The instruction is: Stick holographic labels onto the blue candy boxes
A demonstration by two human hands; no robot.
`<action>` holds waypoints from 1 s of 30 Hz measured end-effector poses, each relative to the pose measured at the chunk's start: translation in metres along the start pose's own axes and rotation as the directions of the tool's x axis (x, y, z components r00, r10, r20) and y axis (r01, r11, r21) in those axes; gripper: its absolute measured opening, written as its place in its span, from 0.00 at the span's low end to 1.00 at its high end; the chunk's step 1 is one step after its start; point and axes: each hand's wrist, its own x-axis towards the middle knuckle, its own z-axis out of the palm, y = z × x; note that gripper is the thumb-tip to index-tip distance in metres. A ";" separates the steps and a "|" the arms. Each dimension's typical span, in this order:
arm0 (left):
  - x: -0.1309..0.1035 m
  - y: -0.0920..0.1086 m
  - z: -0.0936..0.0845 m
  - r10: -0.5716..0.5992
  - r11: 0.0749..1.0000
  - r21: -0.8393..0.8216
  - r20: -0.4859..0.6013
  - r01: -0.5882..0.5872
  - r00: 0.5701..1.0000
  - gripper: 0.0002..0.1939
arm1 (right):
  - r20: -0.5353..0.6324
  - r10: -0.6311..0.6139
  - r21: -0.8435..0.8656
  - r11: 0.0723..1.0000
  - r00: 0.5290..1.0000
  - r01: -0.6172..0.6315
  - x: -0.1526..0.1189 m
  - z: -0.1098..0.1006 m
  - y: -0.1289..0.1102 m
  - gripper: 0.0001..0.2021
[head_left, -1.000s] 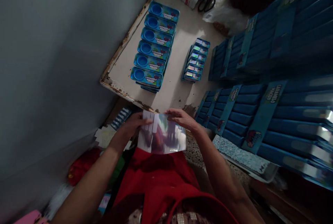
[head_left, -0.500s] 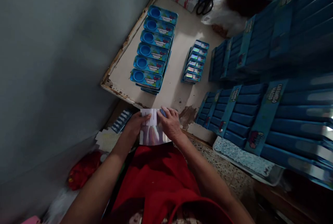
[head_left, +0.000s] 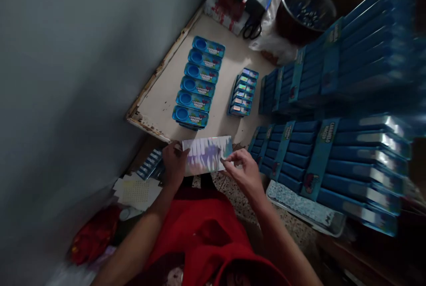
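A shiny sheet [head_left: 203,155] is pinched at its left end by the left hand [head_left: 175,163], beside the worktop [head_left: 156,104]. At its right, the fingers of the right hand [head_left: 244,168] are nearly closed; whether anything is gripped cannot be told. Probably light, bendy and slick, the sheet is best held by its edges.

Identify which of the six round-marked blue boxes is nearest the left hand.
The end box closest to the table's front edge; the other five lie farther from the left hand.
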 end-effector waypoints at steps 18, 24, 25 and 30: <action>-0.069 0.168 -0.056 0.038 0.907 -0.413 0.286 0.087 0.958 0.17 | 0.321 0.022 0.538 0.818 0.947 -0.201 0.017 -0.055 -0.114 0.14; 0.008 0.239 -0.057 0.365 0.896 -0.268 -0.015 -0.355 0.931 0.15 | -0.132 -0.143 0.433 0.882 0.981 0.187 0.104 -0.050 -0.164 0.12; 0.028 0.251 -0.054 0.398 0.880 -0.271 -0.030 -0.390 0.917 0.16 | -0.174 -0.176 0.395 0.889 0.969 0.233 0.124 -0.049 -0.172 0.10; 0.110 0.286 -0.031 0.393 0.866 -0.335 -0.002 -0.371 0.920 0.16 | -0.199 -0.131 0.256 0.949 0.971 0.181 0.212 -0.042 -0.184 0.15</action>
